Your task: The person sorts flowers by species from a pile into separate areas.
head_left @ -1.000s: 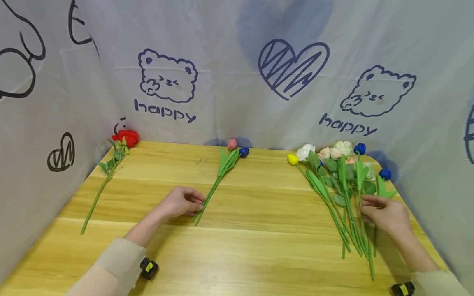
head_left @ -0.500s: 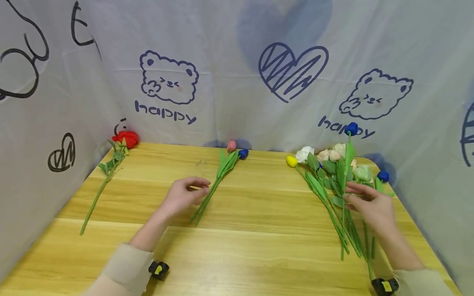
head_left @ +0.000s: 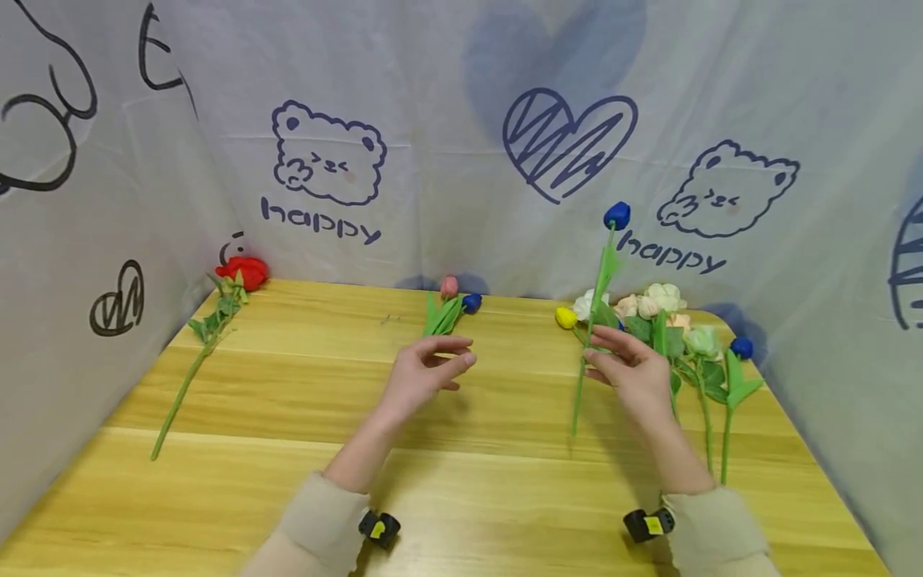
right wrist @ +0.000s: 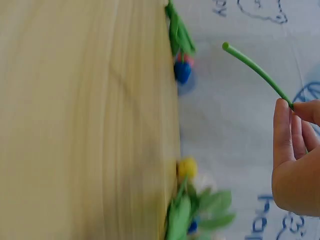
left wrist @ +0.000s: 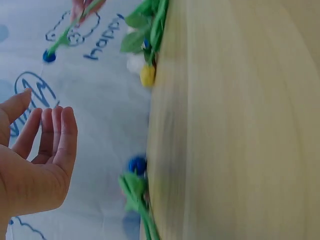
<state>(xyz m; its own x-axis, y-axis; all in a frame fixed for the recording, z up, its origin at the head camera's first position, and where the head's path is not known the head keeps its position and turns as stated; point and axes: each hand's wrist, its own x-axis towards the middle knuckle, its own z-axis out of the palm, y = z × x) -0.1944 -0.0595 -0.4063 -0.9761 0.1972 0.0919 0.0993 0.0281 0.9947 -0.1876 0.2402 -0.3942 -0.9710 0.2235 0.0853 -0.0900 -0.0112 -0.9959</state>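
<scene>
the right hand [head_left: 634, 373] pinches the green stem of a blue tulip [head_left: 616, 215] between thumb and curled fingers, holding it nearly upright above the wooden table [head_left: 461, 497]; the blue head stands high against the backdrop cloth [head_left: 461, 136], just left of the printed word "happy", and the stem's lower end hangs below the hand, over the table; in the right wrist view the stem [right wrist: 257, 72] runs out from the fingertips [right wrist: 285, 120] with its cut end free in the air.

the left hand [head_left: 425, 373] is lifted off the table, left of the blue tulip and apart from it; its fingers are straight to loosely bent, palm turned toward the other hand, and it holds nothing; the left wrist view shows those fingers [left wrist: 60, 135] spread and empty.

behind the left hand, farther from the blue tulip, a pair of tulips [head_left: 450, 308], one pink and one blue, lies on the table with heads toward the cloth; just right of the held stem lies a bunch of flowers [head_left: 671, 328], with a yellow tulip [head_left: 565, 317], white and peach blooms and another blue head [head_left: 740, 348]; far to the left of the blue tulip, near the table's corner, lies a red rose [head_left: 245, 271] on a long stem.
</scene>
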